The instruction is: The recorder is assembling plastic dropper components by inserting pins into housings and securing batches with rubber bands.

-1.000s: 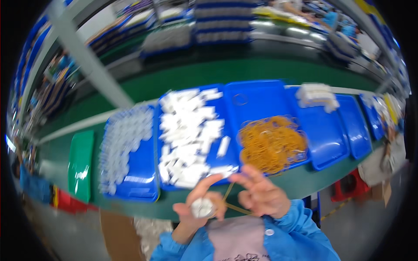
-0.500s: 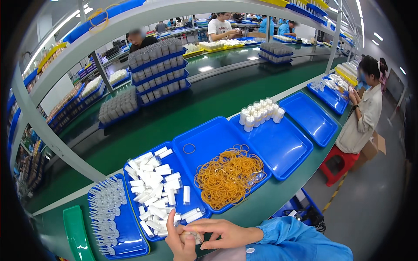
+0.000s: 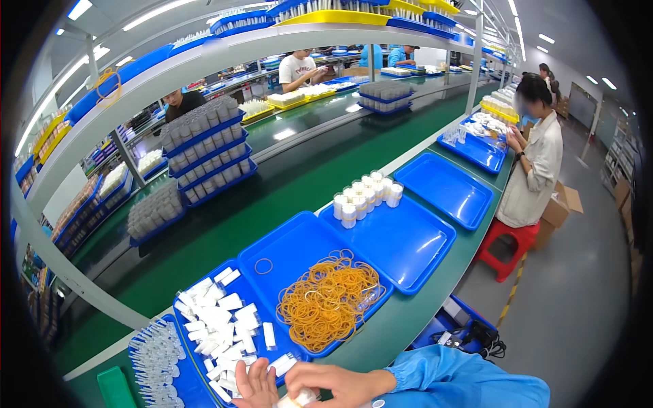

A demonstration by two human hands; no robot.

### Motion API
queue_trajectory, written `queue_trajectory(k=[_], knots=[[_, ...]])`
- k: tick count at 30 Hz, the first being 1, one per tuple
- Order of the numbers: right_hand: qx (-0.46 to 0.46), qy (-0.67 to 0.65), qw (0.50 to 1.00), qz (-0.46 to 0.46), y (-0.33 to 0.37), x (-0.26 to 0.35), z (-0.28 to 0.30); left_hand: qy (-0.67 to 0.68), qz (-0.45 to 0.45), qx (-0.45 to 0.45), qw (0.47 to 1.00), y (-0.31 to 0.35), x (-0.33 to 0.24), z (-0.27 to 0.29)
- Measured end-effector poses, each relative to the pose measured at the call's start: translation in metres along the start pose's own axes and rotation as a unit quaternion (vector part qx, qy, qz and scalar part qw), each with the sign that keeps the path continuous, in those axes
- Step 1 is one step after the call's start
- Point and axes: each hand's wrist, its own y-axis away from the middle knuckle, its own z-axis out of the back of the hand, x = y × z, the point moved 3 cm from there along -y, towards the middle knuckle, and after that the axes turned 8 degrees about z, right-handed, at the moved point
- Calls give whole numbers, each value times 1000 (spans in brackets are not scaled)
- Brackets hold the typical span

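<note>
At the lower edge, my right hand (image 3: 333, 385) has its fingers closed over a small white rounded piece (image 3: 297, 400), partly hidden by the fingers and cut off by the picture's edge. Beside it, my left hand (image 3: 255, 385) is open, its fingers spread and raised, with its palm close to the white piece. Just beyond the hands lies a blue tray of loose white rectangular pieces in clear wrap (image 3: 224, 319). Right of that, a heap of tan rubber bands (image 3: 331, 299) fills the near part of another blue tray (image 3: 291, 234).
A blue tray (image 3: 408, 255) holds upright clear cylinders with white contents (image 3: 367, 196). Farther right is a bare blue tray (image 3: 445, 190). At left are clear plastic stemmed parts (image 3: 158, 360) and a green tray (image 3: 115, 387). A co-worker (image 3: 534, 153) sits at right by a red stool (image 3: 507, 248).
The view has swung, so the trays sit farther left and lower. My left fingers have spread away from the white piece, while my right hand has closed over it.
</note>
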Motion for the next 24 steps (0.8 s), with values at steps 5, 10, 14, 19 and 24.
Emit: queue_trajectory(k=[5,10,14,19,24], knots=[[12,-19,1000,4,-10,18,-5,-75,3,-41,996,20,-19,-68],[-23,-47,998,20,-10,9,-16,-29,-79,-29,996,29,-15,-50],[9,-79,997,3,-10,7,-22,29,-95,-14,995,31,-16,-48],[13,-80,997,-17,-5,-3,-20,-433,-200,60,877,30,-36,-82],[-144,-15,986,-84,5,-9,67,-280,-129,6,951,18,-49,-52]])
